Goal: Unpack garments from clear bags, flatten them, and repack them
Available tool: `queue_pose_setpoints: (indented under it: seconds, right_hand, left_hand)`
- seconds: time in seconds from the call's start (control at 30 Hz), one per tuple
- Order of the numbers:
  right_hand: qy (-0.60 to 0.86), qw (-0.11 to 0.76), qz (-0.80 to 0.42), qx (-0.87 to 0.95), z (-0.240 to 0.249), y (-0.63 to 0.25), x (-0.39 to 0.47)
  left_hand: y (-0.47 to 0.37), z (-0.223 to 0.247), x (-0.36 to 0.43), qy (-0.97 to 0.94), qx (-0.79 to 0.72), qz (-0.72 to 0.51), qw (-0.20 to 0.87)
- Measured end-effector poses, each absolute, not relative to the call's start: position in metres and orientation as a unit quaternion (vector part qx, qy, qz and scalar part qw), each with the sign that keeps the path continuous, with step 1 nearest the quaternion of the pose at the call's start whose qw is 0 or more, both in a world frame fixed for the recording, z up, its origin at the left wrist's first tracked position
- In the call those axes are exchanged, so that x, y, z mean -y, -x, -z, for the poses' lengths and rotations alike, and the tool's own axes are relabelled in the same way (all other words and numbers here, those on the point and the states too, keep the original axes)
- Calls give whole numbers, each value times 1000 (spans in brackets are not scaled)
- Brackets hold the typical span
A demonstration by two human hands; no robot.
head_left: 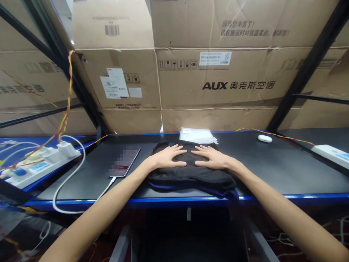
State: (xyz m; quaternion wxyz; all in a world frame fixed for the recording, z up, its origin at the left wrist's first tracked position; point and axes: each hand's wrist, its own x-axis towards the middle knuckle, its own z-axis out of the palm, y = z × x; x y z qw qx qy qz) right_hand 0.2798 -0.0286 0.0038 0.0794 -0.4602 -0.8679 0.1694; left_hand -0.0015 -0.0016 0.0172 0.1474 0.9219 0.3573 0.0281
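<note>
A folded pile of black cloth (188, 176) with a dark blue layer at its bottom lies at the middle of the table, by its front edge. My left hand (170, 157) rests flat on the left part of the cloth, fingers spread. On the right part lies my right hand (211, 157), also flat with its fingers apart. The two thumbs point at each other with a small gap between them. Just behind the cloth is a stack of white translucent packets (197, 135).
A phone (125, 163) with a white cable lies left of the cloth. Power strips stand at the far left (40, 165) and far right (331, 154). A white case (264, 138) sits at the back right. Cardboard (218, 83) and black frame bars rise behind the table (272, 171).
</note>
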Motion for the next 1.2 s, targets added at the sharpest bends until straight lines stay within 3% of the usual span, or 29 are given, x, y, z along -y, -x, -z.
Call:
queue_pose_setpoints:
  seconds: [0.93,1.03,1.2]
  right_hand:
    - [461,104,-196,859,-7,-281,30]
    - [463,156,-207,848,-7,-282,29]
    - [465,342,-157,801,-9,-288,20]
  left_hand:
    - [3,-17,1,-923,-349,-47,158]
    - [4,-20,0,-922,-346,-88,150]
    - [5,-28,-15,-912,-347,-199,93]
